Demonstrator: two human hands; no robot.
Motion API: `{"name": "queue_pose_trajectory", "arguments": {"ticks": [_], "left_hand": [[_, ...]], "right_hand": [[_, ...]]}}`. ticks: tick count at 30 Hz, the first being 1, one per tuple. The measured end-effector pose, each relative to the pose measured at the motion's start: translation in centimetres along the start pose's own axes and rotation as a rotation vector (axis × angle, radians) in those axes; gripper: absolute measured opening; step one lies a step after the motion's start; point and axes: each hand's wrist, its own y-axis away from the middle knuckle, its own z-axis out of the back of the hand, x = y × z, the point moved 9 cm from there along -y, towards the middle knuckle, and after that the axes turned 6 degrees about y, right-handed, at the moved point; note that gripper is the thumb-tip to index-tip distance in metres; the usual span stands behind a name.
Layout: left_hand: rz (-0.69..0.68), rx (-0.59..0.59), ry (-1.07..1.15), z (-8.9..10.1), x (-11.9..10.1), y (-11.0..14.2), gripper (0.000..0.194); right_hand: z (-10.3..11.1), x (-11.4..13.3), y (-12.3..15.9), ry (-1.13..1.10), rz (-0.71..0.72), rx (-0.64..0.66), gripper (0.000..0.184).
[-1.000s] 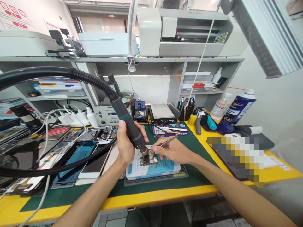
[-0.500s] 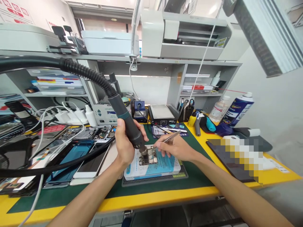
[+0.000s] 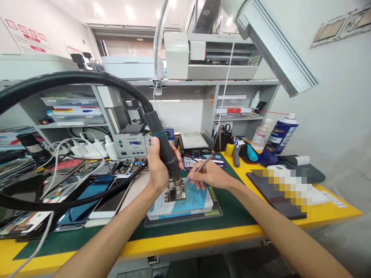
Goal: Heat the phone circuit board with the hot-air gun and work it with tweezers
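Note:
My left hand (image 3: 159, 164) is wrapped round the handle of a hot air gun (image 3: 162, 143), its metal nozzle pointing down at a phone circuit board (image 3: 175, 194). The board lies on a blue and white box (image 3: 199, 200), which rests on a dark perforated mat (image 3: 185, 221). Between thumb and fingers of my right hand (image 3: 210, 175) is a pair of slim metal tweezers (image 3: 204, 163). Their tips reach down beside the nozzle at the board's upper right edge. Whether the tips touch the board I cannot tell.
A black hose (image 3: 72, 78) arches from the left to the gun. Several phones (image 3: 110, 197) and parts lie left of the box. At the right are a dark tablet-like slab (image 3: 275, 197), a spray can (image 3: 281, 133) and a clear bottle (image 3: 261, 135). A metallic lamp-like arm (image 3: 281, 46) hangs above.
The nozzle has shifted from the board's middle to its upper right, close to the tweezer tips. The tweezers stand more steeply. The camera view has tilted up and turned slightly right.

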Motion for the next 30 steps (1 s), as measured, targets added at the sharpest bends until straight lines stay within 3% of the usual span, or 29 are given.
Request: {"name": "queue_pose_trajectory", "arguments": {"ticks": [6,30], "left_hand": [[0.028,-0.019,-0.008,-0.2,1.4,0.5,0.064],[-0.001,-0.103,0.003,0.5,0.4,1.3,0.064]], "right_hand": [[0.2,0.5,0.4,0.030,0.021,-0.006,0.034],[-1.0,0.2,0.4,0.047,-0.042,0.013,0.020]]}}
